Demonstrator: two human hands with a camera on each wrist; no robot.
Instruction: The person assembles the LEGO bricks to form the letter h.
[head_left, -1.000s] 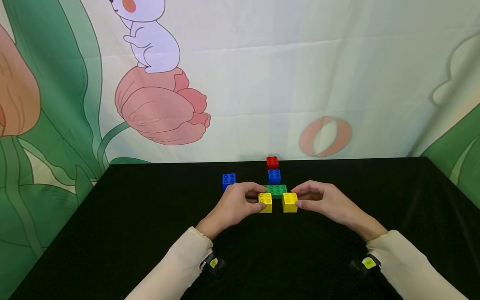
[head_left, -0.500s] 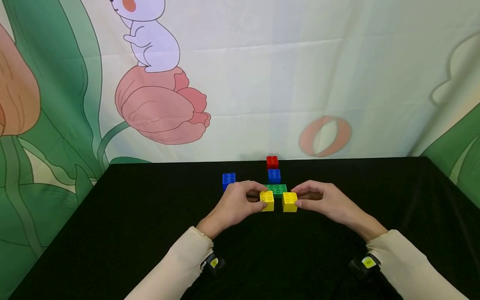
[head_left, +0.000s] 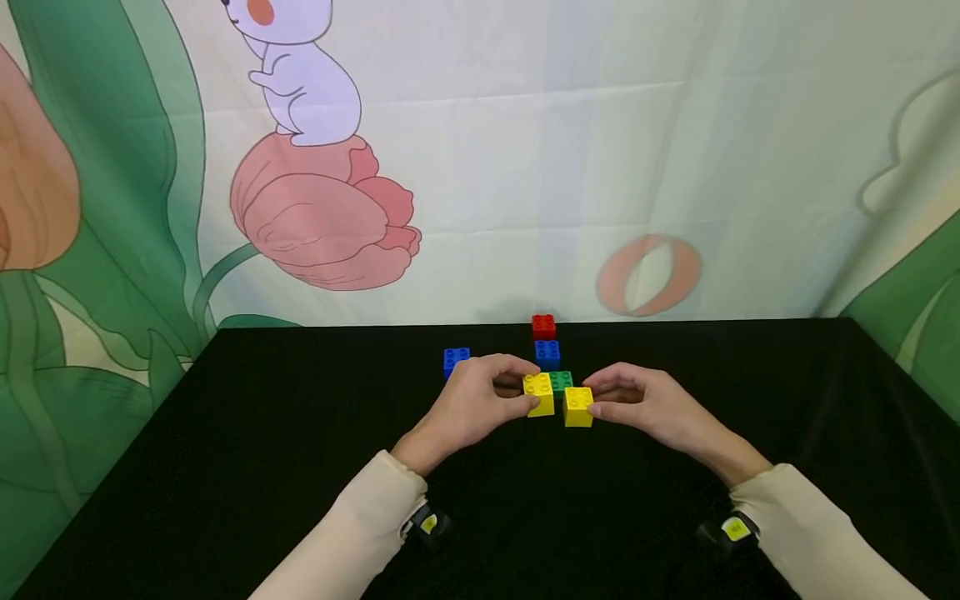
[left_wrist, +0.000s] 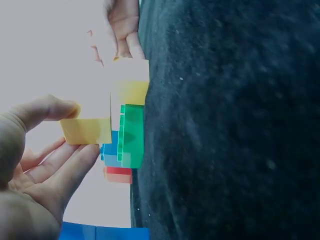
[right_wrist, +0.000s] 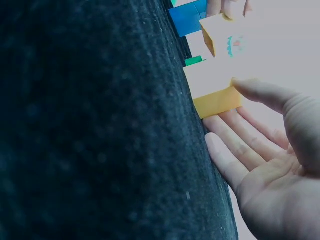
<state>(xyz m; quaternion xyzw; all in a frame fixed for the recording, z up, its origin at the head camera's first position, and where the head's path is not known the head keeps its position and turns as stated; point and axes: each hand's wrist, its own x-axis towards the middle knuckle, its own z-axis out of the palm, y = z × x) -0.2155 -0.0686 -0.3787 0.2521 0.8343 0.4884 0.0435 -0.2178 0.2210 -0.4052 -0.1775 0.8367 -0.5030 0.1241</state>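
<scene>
My left hand (head_left: 471, 406) pinches a yellow toy building block (head_left: 543, 405) between thumb and fingers. In the left wrist view this yellow block (left_wrist: 87, 131) is raised off the black tabletop. My right hand (head_left: 660, 406) grips a second yellow block (head_left: 578, 414) by its right side, and the right wrist view has that block (right_wrist: 217, 102) standing on the black surface. Just behind the two lies a longer green block (head_left: 561, 382), its left part hidden by the raised block in the head view.
Beyond the green block, a blue block (head_left: 547, 356) and a red block (head_left: 543, 327) stand in line toward the back edge. Another blue block (head_left: 455, 360) sits behind my left hand, partly covered by it. A printed curtain (head_left: 495, 167) hangs behind the black table (head_left: 300, 467).
My left hand has lifted its yellow block and shifted it slightly right, over part of the green block in the head view. The right hand and its block have stayed nearly still.
</scene>
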